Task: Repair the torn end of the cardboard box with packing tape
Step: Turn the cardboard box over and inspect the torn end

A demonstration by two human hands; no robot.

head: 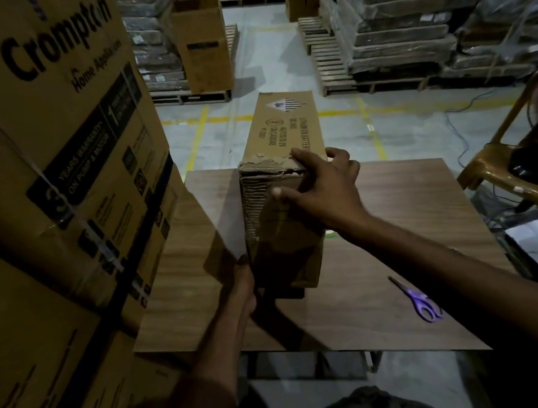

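Note:
A long brown cardboard box (279,129) lies on the wooden table (401,219) with its torn end (260,198) facing me, ragged corrugated edges along its top and left side. My right hand (323,182) grips the top right corner of that end, fingers over the top and thumb on the end face. At the lower left corner of the box, my left hand (243,290) holds the bottom edge. A sliver of a tape roll (331,236) shows behind my right wrist, mostly hidden.
Purple-handled scissors (419,300) lie on the table at the right. Large stacked printed cartons (48,165) stand close on the left. A plastic chair (515,169) with a fan stands on the right. Pallets of wrapped goods (409,28) fill the background beyond a floor with yellow lines.

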